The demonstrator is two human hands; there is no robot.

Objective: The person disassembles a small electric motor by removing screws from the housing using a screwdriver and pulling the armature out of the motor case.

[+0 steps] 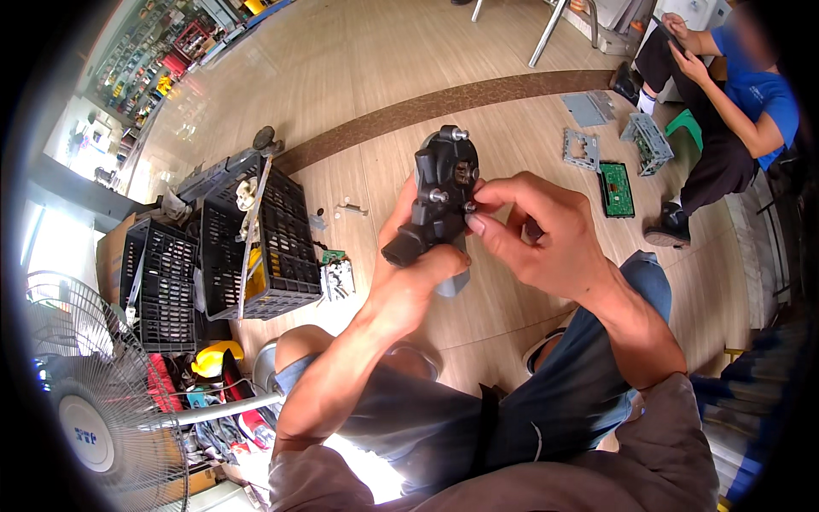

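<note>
head view: the left hand [403, 286] grasps a black bulky part [444, 175], which is above the floor [375, 111], between the two hands.
right hand [550, 235]: it pinches a small bolt [469, 207] at the right side of this part.
floor at right: a green circuit board [617, 189] lies near a metal frame [653, 147].
far right: another person [740, 128] sits in blue shirt.
left: black crates [269, 226] stand near a fan [85, 433].

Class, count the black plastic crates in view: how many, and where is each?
2. One crate stands to the left of the left hand; a second crate is beside it, farther left. More may be hidden behind them.
</note>
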